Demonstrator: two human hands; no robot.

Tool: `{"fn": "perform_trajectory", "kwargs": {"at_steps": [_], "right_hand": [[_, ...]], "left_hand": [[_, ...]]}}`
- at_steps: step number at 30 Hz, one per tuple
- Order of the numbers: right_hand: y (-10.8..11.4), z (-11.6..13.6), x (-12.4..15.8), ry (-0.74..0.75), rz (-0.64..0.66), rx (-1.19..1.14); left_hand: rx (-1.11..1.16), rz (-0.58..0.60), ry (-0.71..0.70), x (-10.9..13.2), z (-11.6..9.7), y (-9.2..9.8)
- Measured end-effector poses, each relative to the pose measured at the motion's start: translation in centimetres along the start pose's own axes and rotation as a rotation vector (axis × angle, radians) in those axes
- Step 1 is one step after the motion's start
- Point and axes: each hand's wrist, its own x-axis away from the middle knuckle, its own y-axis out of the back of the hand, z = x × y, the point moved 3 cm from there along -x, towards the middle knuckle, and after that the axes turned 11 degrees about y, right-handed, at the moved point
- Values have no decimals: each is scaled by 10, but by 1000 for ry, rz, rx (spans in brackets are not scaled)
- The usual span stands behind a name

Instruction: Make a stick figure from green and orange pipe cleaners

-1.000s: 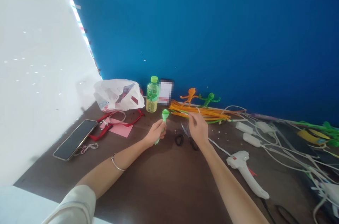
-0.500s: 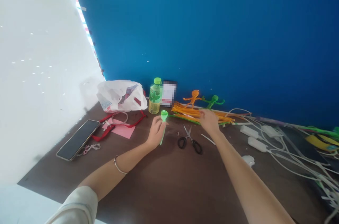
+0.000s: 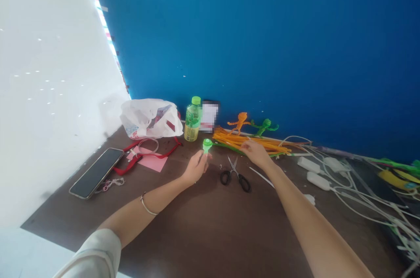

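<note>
My left hand (image 3: 195, 167) is closed round a green pipe-cleaner piece (image 3: 207, 145) with a coiled round top, held upright above the brown table (image 3: 203, 225). My right hand (image 3: 256, 153) reaches forward to the pile of orange and green pipe cleaners (image 3: 249, 141); its fingers are curled at the pile's near edge, and whether they grip a strand is unclear. Black-handled scissors (image 3: 235, 174) lie between my two hands. An orange pipe-cleaner figure (image 3: 240, 122) and a green one (image 3: 264, 125) stand against the blue wall.
A green-capped bottle (image 3: 192, 119), a white plastic bag (image 3: 149, 118), a red lanyard (image 3: 144, 154) on pink paper, and a phone (image 3: 96, 172) lie at left. White cables and adapters (image 3: 331, 173) spread across the right. A loose white strand (image 3: 260, 173) lies by the scissors.
My right hand moved from near the scissors forward to the pipe-cleaner pile and has drawn slightly back. My left hand raised the green piece a little. The camera shifted, so the white glue gun is mostly hidden.
</note>
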Motion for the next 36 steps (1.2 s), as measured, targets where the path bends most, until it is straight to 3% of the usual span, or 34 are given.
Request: {"fn": "perform_trajectory", "kwargs": {"at_steps": [6, 10, 16, 22, 29, 32, 36], "right_hand": [[21, 13, -6, 25, -192, 92], [28, 23, -13, 42, -218, 130], [19, 23, -17, -157, -121, 175], [11, 30, 1, -70, 109, 173], [12, 21, 18, -76, 262, 169], [24, 17, 12, -91, 246, 144], [60, 10, 0, -227, 107, 193]], "left_hand": [[231, 93, 105, -2, 2, -3], [309, 168, 161, -1, 2, -5], [325, 176, 147, -3, 5, -4], [301, 179, 166, -3, 5, -4], [299, 192, 182, -2, 4, -5], [299, 178, 158, -2, 4, -5], [299, 174, 152, -3, 6, -4]]}}
